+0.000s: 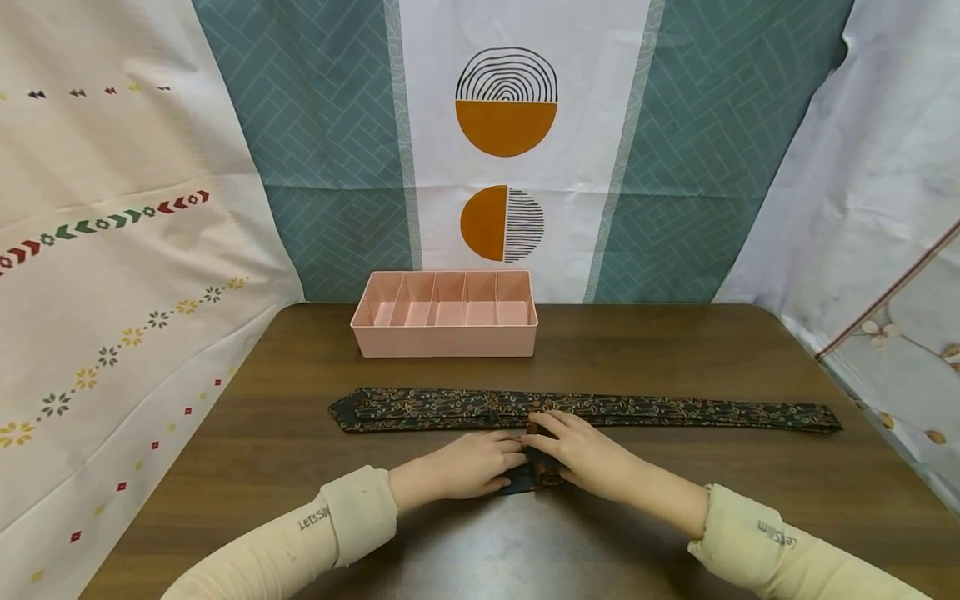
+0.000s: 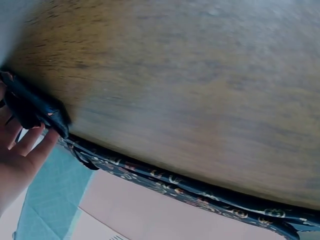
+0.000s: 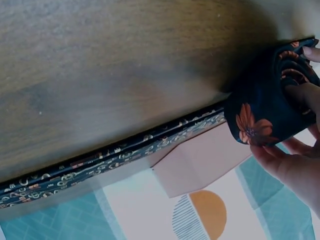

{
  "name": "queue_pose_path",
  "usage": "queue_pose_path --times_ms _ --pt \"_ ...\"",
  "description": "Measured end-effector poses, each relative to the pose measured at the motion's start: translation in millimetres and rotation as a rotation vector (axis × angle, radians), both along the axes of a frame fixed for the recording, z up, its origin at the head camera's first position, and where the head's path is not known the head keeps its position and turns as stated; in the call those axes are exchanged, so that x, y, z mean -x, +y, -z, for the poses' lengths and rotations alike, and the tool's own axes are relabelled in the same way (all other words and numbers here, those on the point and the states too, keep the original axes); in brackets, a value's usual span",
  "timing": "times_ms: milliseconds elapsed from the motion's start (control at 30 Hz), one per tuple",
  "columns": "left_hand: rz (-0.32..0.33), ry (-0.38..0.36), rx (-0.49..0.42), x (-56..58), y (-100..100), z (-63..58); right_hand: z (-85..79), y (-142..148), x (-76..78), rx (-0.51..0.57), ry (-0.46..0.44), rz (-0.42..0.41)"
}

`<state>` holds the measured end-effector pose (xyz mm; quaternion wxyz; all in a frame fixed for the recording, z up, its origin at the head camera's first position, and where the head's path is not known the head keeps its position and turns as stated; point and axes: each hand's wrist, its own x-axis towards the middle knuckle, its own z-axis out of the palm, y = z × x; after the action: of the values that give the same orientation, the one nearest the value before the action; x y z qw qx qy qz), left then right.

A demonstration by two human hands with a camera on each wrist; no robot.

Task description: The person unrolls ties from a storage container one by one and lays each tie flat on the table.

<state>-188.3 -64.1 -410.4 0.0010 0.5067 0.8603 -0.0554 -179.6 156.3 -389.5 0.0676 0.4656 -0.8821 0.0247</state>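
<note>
A dark necktie with orange flowers [image 3: 255, 115] is partly rolled up in front of me. My right hand [image 1: 592, 454] grips the roll, thumb on its near end and fingers on the far side. My left hand [image 1: 472, 465] holds the flat dark end [image 1: 517, 479] beside the roll. In the left wrist view, the fingers of that hand [image 2: 20, 155] touch the tie's edge; its thumb is mostly out of frame. Just beyond both hands, a second necktie [image 1: 435, 408] with a small multicoloured pattern lies lengthwise across the table, folded over.
A pink organizer box [image 1: 446, 342] with several compartments stands at the back of the brown wooden table [image 1: 652, 358]. Patterned cloths [image 1: 322, 150] hang behind the table and along both sides.
</note>
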Motion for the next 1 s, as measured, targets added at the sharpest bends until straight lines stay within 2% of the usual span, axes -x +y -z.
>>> queue_pose_path --times_ms 433,633,1000 --pt "-0.028 -0.066 -0.031 -3.2 1.5 -1.4 -8.1 3.9 3.9 -0.025 0.027 -0.016" --pt "-0.037 -0.102 -0.104 -1.5 -0.7 0.1 -9.4 5.8 4.7 -0.068 0.068 -0.027" --pt "-0.052 -0.133 -0.120 2.0 -9.2 0.7 -12.1 2.8 1.1 -0.101 0.079 -0.007"
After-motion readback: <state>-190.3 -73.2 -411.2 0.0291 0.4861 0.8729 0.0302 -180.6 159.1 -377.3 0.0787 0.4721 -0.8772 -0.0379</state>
